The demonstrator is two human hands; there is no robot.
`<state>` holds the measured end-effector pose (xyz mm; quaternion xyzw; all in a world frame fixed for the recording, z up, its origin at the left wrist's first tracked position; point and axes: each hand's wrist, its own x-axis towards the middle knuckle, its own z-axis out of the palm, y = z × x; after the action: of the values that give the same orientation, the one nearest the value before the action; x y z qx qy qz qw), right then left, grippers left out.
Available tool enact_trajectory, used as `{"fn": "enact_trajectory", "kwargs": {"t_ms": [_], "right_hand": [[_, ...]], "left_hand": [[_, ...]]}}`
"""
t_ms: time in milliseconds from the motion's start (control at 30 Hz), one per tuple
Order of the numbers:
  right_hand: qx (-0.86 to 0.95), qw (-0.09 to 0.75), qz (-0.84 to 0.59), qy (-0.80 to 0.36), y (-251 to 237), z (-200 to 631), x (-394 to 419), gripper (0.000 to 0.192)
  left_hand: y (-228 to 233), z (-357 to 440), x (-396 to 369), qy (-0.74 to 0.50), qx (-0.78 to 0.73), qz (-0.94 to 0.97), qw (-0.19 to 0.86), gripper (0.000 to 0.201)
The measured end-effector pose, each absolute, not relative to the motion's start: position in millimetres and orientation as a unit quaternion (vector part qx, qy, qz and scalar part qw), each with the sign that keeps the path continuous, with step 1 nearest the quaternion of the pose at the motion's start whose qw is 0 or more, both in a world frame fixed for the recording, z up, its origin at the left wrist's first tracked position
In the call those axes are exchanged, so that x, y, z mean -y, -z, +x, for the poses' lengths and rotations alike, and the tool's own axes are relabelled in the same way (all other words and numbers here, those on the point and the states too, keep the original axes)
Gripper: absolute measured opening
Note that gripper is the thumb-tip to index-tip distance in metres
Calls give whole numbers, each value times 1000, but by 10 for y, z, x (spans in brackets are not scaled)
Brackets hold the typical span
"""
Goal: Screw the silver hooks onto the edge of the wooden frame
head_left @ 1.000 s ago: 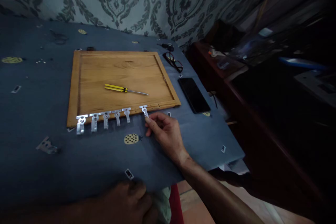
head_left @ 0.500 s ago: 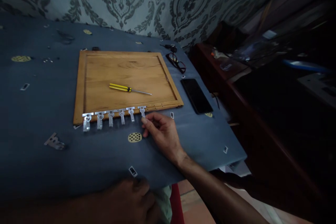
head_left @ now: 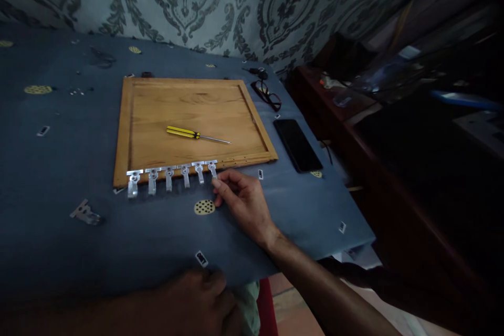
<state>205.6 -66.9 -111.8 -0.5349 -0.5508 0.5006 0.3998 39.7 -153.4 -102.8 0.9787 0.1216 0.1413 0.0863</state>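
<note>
A wooden panel point(head_left: 157, 105) lies flat on a blue cloth. Several small metal brackets point(head_left: 169, 177) sit in a row along its near edge. My right hand point(head_left: 244, 202) pinches the rightmost bracket point(head_left: 212, 168) between thumb and fingertips, close beside its neighbour. A yellow-handled screwdriver point(head_left: 192, 134) rests on the middle of the panel. My left hand point(head_left: 197, 302) rests at the cloth's near edge with fingers curled and nothing visible in it.
A loose bracket point(head_left: 84, 213) lies on the cloth at the left. A black phone point(head_left: 297, 144) and glasses point(head_left: 269, 95) lie right of the panel. Dark wooden furniture point(head_left: 354, 115) stands to the right, a patterned wall behind.
My right hand slid the rightmost bracket leftward along the panel's edge, closing the gap to the others. The left hand stayed put.
</note>
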Motion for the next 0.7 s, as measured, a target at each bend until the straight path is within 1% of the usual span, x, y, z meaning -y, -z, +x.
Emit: {"fn": "enact_trajectory", "kwargs": {"t_ms": [200,367,500,633,700], "right_hand": [[549,404,-529,-507,1124,2055,663,40],[559,397,-526,-503,1115,2062,665,39],[566,395,-524,-499,1123,2067,663,38],[567,394,-525,-497,1127,2072,666,38],[569,392,-527,-496,1126,2073,668,39]], "left_hand": [[1088,402,1561,-157,-134,975,82,22],[1172,427,1588,-159,-132,975,76,21],[1210,446,1614,-166,-138,974,69,31],[1164,430,1605,-139,-130,978,85,23],[1155,423,1600,-143,-133,977,89,23]]}}
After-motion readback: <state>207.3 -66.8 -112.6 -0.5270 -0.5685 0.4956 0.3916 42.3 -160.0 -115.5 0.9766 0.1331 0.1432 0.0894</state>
